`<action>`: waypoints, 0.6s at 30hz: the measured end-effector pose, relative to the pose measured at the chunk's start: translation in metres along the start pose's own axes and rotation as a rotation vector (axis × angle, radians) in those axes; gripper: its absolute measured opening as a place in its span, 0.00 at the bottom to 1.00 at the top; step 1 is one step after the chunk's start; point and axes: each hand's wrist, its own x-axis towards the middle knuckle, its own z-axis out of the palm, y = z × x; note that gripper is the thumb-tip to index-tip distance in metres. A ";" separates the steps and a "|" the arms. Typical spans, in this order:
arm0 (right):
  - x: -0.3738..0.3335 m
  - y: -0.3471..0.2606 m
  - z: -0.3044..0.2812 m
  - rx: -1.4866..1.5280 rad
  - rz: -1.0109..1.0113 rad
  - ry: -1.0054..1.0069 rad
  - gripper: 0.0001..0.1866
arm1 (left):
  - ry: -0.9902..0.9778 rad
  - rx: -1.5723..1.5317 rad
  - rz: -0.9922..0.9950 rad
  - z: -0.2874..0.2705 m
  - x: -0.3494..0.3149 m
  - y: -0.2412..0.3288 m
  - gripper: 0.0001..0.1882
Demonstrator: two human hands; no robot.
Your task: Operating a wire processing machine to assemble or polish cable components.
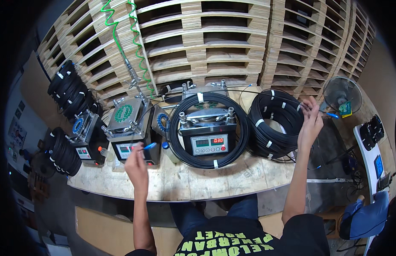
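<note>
My left hand (136,170) pinches one end of a thin black cable, and a blue connector (149,146) sticks out past the fingertips. Off to the right, my right hand (310,121) is raised beside a stack of black cable coils (268,147). Its fingers are closed on another cable end with a blue connector (332,115). Between the hands, a large cable coil (215,164) with white ties leans around the front of a polishing-type machine (208,143) with a lit red display. Thin cable runs from the coil's upper part out toward both sides.
More machines (129,118) with round green-holed plates stand at the left. Near them are a bottle with a blue cap (169,152) and one with an orange cap (106,154). Cable coils (71,91), a fan (342,94) and wooden pallets (202,34) surround the table. A person in blue (368,216) sits lower right.
</note>
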 end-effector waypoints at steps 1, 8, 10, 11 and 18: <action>0.010 0.007 0.001 -0.008 -0.010 0.003 0.21 | 0.064 -0.119 -0.118 -0.003 0.011 0.007 0.15; 0.086 0.115 -0.005 0.382 0.381 0.215 0.21 | 0.289 -1.228 -0.348 0.010 0.096 -0.039 0.30; 0.099 0.126 0.014 0.432 0.418 0.297 0.20 | 0.356 -1.453 -0.369 0.032 0.128 -0.053 0.29; 0.103 0.125 0.023 0.410 0.446 0.340 0.20 | 0.396 -1.437 -0.407 0.041 0.144 -0.051 0.29; 0.115 0.176 0.062 0.698 0.772 0.355 0.20 | 0.495 -1.488 -0.517 0.110 0.230 -0.067 0.24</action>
